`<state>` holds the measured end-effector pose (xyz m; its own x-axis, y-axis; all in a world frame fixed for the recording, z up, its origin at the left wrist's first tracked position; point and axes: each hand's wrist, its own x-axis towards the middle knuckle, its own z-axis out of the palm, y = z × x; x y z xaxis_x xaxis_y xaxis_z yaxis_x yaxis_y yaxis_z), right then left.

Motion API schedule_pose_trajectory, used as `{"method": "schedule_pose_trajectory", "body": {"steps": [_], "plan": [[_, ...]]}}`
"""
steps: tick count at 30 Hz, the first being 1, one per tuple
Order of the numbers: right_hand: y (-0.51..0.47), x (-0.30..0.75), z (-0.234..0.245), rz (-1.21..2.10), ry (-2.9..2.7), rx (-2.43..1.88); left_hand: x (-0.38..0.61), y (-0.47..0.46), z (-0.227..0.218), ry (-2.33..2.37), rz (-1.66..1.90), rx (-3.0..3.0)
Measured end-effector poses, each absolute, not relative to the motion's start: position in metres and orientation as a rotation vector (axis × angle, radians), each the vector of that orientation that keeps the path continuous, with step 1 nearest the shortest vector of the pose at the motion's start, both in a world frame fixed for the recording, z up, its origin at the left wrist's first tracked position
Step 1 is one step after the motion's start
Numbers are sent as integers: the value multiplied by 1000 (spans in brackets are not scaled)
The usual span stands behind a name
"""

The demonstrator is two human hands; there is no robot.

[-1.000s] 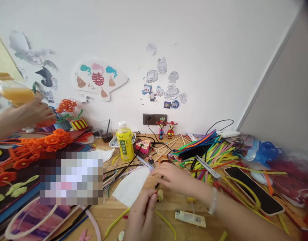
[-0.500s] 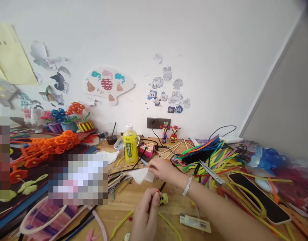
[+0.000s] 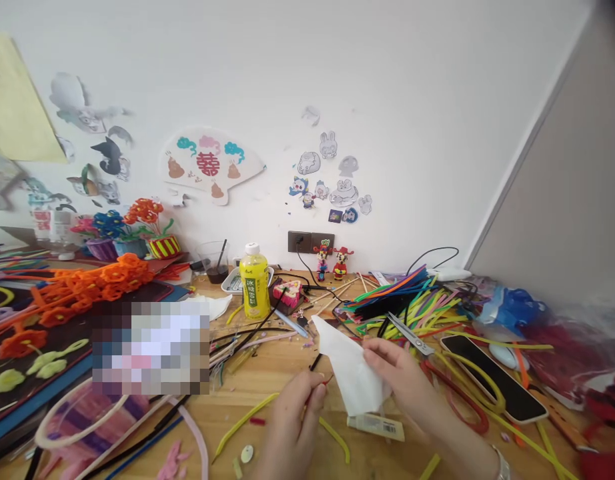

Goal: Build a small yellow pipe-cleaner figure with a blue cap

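Observation:
My right hand [image 3: 400,373] holds a white tissue [image 3: 352,377] by its upper right side, with fingers closed on it. The tissue hangs down over part of a cream-coloured tube [image 3: 380,425] on the table. To its left, my left hand [image 3: 297,417] is closed, thumb against forefinger. A thin red tip [image 3: 328,381] sticks out of its fingertips, and the rest of what it grips is hidden. Close behind these fingers is a short black piece [image 3: 315,362]. A yellow pipe cleaner [image 3: 245,421] lies on the table to the left of that hand.
A yellow drink bottle [image 3: 255,287] stands at the back, beside a cup [image 3: 217,263] of dark liquid. Scissors [image 3: 410,333], a phone [image 3: 493,377] and bundled pipe cleaners [image 3: 387,297] lie to the right. Orange flowers [image 3: 92,287] and a blurred-out patch [image 3: 150,350] are at left.
My right hand has brought the tissue rightward and nearer, beside my left hand. The yellow piece with black dots at my left fingers no longer shows. The view has shifted slightly.

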<state>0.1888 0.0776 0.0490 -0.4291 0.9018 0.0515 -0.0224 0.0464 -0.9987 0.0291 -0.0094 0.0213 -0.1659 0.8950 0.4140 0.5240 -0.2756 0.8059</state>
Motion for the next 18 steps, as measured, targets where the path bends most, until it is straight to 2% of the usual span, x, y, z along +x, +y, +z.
{"method": "schedule_pose_trajectory", "body": {"steps": [4,11,18], "plan": [[57,194,35,1522,-1449,-902,28,-10,16,1591,1274,1950],[46,194,30,1537,-1648,-808,28,-11,19,1595,1150,2204],[46,195,30,1100,-2016,-742,34,-11,24,1554,1196,2409]]}}
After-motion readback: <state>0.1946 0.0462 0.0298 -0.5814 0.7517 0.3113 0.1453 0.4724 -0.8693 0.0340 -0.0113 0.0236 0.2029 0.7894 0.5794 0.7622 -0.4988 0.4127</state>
